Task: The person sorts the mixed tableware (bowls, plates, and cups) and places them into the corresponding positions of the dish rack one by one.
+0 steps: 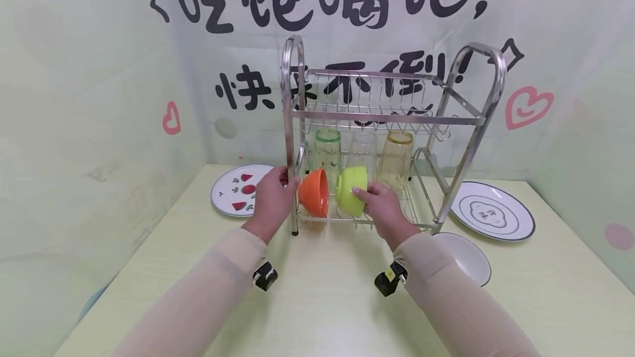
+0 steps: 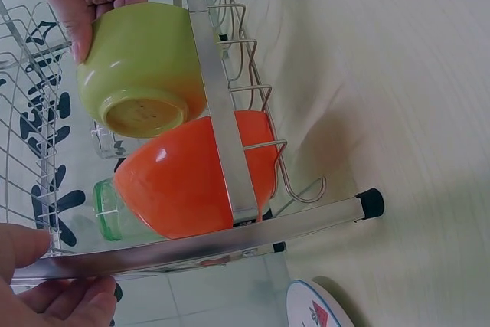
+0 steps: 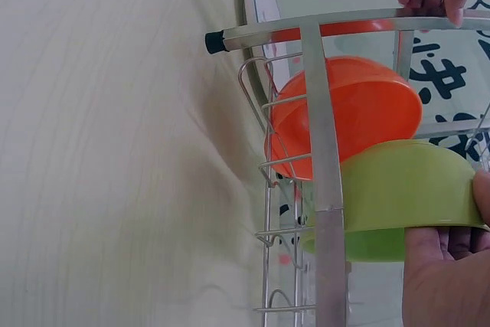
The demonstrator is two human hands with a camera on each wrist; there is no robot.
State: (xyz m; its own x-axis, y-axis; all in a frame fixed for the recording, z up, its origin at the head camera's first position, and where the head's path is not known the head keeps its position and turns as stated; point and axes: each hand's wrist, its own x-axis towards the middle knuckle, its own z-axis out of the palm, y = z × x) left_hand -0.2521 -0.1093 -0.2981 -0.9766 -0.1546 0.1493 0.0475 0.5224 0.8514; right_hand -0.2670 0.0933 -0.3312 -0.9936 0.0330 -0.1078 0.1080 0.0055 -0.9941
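Note:
My left hand [image 1: 272,198] grips the left upright of a metal dish rack [image 1: 287,109], thumb on one side and fingers on the other in the left wrist view. With my right hand [image 1: 388,212] I pinch a yellow-green bowl [image 1: 349,198] by its rim. That bowl is tipped on its side at the front of the rack's lower tier, its foot facing left. Just left of it an orange bowl [image 1: 310,196] stands on edge in the lower tier, its mouth toward the green bowl. In the right wrist view the green bowl [image 3: 406,185] overlaps the orange one [image 3: 367,112].
Behind the bowls stand three upside-down glasses: green-tinted [image 1: 326,147], clear [image 1: 364,147] and yellowish [image 1: 396,158]. A fruit-patterned plate [image 1: 225,194] lies left of the rack. To the right lie a printed plate [image 1: 513,219] and a plain white dish [image 1: 473,260]. Walls enclose the table's back and sides.

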